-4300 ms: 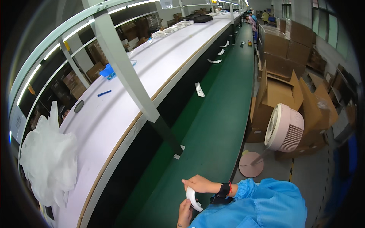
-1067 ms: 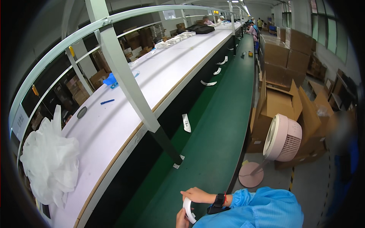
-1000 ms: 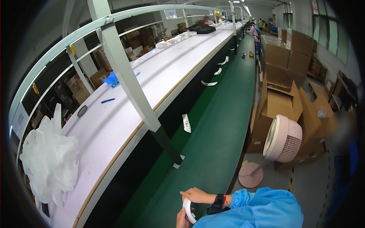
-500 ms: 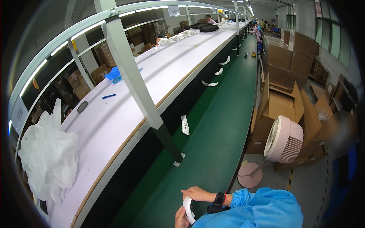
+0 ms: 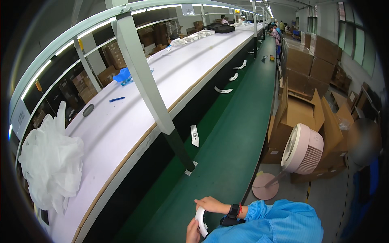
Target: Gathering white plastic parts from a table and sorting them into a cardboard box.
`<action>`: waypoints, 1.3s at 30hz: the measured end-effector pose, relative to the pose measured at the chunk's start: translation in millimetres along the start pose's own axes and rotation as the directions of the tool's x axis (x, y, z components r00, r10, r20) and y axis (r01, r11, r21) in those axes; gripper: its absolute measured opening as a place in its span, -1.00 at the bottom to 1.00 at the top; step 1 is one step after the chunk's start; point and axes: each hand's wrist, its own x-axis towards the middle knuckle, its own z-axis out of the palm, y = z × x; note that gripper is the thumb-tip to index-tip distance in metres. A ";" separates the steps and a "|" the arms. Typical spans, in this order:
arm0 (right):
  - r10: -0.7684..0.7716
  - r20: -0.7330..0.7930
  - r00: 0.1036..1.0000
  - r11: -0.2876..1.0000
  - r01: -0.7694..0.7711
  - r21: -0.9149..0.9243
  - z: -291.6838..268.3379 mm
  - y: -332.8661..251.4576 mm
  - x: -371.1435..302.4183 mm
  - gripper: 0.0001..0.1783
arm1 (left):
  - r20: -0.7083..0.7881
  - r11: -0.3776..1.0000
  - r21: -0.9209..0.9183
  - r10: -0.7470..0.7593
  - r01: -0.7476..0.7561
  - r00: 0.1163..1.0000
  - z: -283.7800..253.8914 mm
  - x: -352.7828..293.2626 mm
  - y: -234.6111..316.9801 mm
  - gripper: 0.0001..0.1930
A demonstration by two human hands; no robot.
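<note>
A curved white plastic piece (image 5: pixel 199 219) is between my two hands, low in the view above the near part of the green belt. My right hand (image 5: pixel 212 205), with a black strap and a red band at its wrist, grips the upper end, its index finger lying over the top. My left hand (image 5: pixel 193 231) is closed around the lower side and partly cut off by the lower edge. The underside of the piece is hidden. Farther up the belt lies a longer white piece with a dark mark (image 5: pixel 195 136).
The green conveyor belt (image 5: pixel 227 162) runs away beside a long white bench (image 5: pixel 117 133). A grey-black post (image 5: pixel 160 109) rises between them. More curved white pieces (image 5: pixel 223 90) lie along the belt. On my right stand a pink fan (image 5: pixel 302 149) and cardboard boxes (image 5: pixel 300 113).
The view has shifted very slightly. Both hands keep their hold on the curved white piece, nearly in the same place.
</note>
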 end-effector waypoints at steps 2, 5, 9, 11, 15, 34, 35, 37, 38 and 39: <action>-0.009 -0.047 0.999 1.000 0.008 -0.016 0.0 1.0 -1.3 -0.39 | 0.011 0.997 0.069 0.039 -0.039 0.999 -1.1 -0.9 -4.6 -0.72; 0.032 -0.044 0.999 0.999 -0.034 -0.041 -2.7 0.2 -2.1 -0.38 | 0.092 0.948 0.271 0.146 -0.166 0.985 -0.2 1.9 -4.2 -0.70; 0.073 -0.043 0.996 0.992 -0.077 -0.097 -3.1 -0.2 -2.1 -0.37 | 0.238 0.867 0.426 0.167 -0.257 0.957 -6.2 10.3 -4.2 -0.68; 0.090 -0.044 0.995 0.989 -0.094 -0.117 -2.4 -2.0 -3.2 -0.36 | 0.222 0.852 0.449 0.185 -0.269 0.957 -2.3 10.3 -4.0 -0.65; 0.099 0.020 0.995 0.973 -0.093 -0.212 0.7 1.5 -2.3 -0.35 | 0.132 0.835 0.500 0.189 -0.230 0.973 0.8 10.5 -3.9 -0.56; 0.206 0.194 0.959 0.962 -0.162 -0.220 8.7 7.7 8.6 -0.27 | -0.138 0.940 0.341 0.069 -0.018 0.988 -60.0 55.6 -38.8 -0.75; 0.195 0.217 0.957 0.961 -0.141 -0.239 8.9 7.0 8.4 -0.29 | -0.133 0.946 0.324 0.077 -0.030 0.988 -58.1 54.4 -37.5 -0.75; 0.185 0.238 0.953 0.959 -0.122 -0.257 10.2 1.6 6.5 -0.31 | -0.126 0.951 0.306 0.084 -0.042 0.988 -58.8 54.4 -38.7 -0.75; 0.153 0.277 0.949 0.964 -0.082 -0.254 10.8 -0.6 5.1 -0.33 | -0.120 0.941 0.331 0.111 -0.065 0.987 -61.1 55.7 -41.7 -0.75; 0.119 0.314 0.942 0.968 -0.040 -0.248 10.5 -2.1 5.4 -0.35 | -0.112 0.930 0.357 0.138 -0.090 0.984 -60.2 56.8 -40.8 -0.75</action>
